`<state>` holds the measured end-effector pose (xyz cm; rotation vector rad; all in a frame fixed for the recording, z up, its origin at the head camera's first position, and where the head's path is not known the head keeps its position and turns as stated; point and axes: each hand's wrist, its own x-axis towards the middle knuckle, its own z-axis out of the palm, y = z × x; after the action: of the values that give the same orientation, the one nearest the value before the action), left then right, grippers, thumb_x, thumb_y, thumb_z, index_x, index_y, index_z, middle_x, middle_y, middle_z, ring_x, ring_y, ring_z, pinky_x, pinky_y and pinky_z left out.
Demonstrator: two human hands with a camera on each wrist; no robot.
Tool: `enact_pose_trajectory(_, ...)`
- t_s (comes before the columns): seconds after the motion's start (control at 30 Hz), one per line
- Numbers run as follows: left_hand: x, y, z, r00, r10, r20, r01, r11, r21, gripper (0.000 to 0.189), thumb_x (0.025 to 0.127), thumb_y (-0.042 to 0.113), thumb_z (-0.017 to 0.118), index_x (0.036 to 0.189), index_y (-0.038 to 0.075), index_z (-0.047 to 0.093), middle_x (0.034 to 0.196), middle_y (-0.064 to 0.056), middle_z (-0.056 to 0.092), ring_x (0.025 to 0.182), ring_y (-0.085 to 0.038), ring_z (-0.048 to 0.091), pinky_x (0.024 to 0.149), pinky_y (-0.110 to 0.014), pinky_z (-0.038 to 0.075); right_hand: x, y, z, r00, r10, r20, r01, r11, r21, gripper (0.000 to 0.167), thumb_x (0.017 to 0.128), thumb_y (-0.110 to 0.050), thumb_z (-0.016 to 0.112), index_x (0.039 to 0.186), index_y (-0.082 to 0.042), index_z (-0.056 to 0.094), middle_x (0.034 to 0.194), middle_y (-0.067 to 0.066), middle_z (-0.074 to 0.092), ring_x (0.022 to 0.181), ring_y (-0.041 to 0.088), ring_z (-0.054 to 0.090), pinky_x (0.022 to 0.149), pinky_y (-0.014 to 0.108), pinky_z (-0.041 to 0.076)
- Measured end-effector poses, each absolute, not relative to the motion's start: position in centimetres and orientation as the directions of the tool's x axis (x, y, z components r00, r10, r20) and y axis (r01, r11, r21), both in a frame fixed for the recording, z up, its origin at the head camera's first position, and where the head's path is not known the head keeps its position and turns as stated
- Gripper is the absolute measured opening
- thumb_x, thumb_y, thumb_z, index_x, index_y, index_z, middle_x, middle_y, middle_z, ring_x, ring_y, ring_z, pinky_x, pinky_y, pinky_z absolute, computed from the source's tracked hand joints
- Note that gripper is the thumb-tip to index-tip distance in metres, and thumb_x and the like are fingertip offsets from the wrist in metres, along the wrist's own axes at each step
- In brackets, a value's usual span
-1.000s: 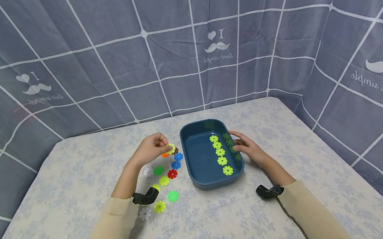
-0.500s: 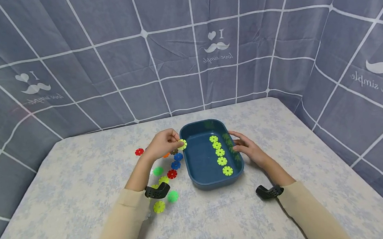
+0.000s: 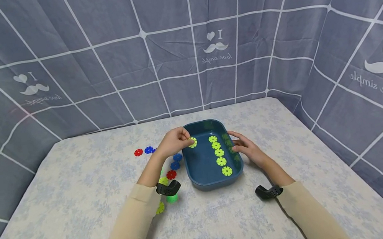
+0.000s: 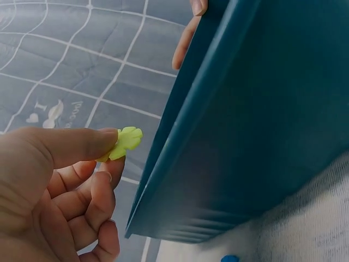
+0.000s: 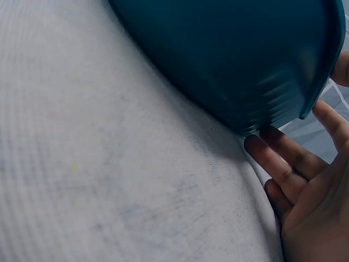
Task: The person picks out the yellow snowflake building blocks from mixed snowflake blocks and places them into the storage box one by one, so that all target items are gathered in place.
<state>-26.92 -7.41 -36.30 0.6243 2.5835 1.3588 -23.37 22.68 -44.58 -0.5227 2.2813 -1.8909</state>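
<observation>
- The grip of the left hand (image 3: 173, 142) is a pinch: thumb and index finger clasp a yellow-green notched disc (image 4: 130, 140) at its edge, the other fingers curling inward.
- From the head view, that disc appears just within the left rim of the dark teal bin (image 3: 201, 166), at ten o'clock from the bin's middle (twelve being away from the person).
- The grip of the right hand (image 3: 252, 150) holds the bin's side at three o'clock, thumb over the rim, fingertips against the outer wall.
- Inside the bin, a row of five yellow-green discs (image 3: 219, 152) runs from about twelve o'clock to five.
- Two blue discs (image 3: 175, 165) and a red disc (image 3: 171, 175) lie near the bin, between eight and nine o'clock.
- Farther out at eight lies a green disc (image 3: 172, 198), partly hidden by the left wrist's black band (image 3: 168, 188).
- Another red disc (image 3: 138, 152) lies well out, between nine and ten.
- Pale floral cloth covers the bench (image 3: 80, 191); a grey-blue curtain (image 3: 171, 56) hangs behind, at twelve.
</observation>
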Motion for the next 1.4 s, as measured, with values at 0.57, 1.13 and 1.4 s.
enact_pose_trajectory(0.57, -27.7, -5.0, -35.2, -0.893, 0.447, 0.061, 0.304, 0.498, 0.812, 0.016, 0.09, 0.015, 0.071, 0.092, 0.005, 0.059, 0.081, -0.006, 0.059, 0.075, -0.021, 0.055, 0.068, -0.033, 0.045, -23.3, 22.8, -44.6, -0.926, -0.354, 0.128, -0.19, 0.146, -0.971, 0.059, 0.1, -0.014, 0.051, 0.154, -0.009, 0.026, 0.149, 0.025, 0.036, 0.136, 0.042, 0.034, 0.106, 0.063, 0.027)
enact_pose_trajectory(1.13, -29.2, -2.8, -36.2, -0.891, 0.45, 0.056, 0.303, 0.501, 0.811, 0.016, 0.09, 0.015, 0.07, 0.094, 0.004, 0.06, 0.08, -0.005, 0.059, 0.075, -0.019, 0.055, 0.069, -0.032, 0.045, -23.4, 22.7, -44.7, -0.928, -0.353, 0.119, -0.186, 0.161, -0.969, 0.059, 0.1, -0.015, 0.05, 0.154, -0.011, 0.027, 0.152, 0.024, 0.03, 0.137, 0.043, 0.031, 0.105, 0.063, 0.026)
enact_pose_trajectory(1.4, -30.0, -1.8, -37.1, -0.903, 0.429, 0.027, 0.269, 0.516, 0.813, 0.014, 0.091, 0.014, 0.069, 0.094, 0.003, 0.06, 0.078, -0.004, 0.058, 0.07, -0.017, 0.054, 0.067, -0.03, 0.044, -23.5, 22.7, -44.7, -0.927, -0.354, 0.123, -0.18, 0.132, -0.975, 0.059, 0.1, -0.015, 0.052, 0.154, -0.011, 0.027, 0.148, 0.026, 0.036, 0.134, 0.042, 0.036, 0.105, 0.062, 0.028)
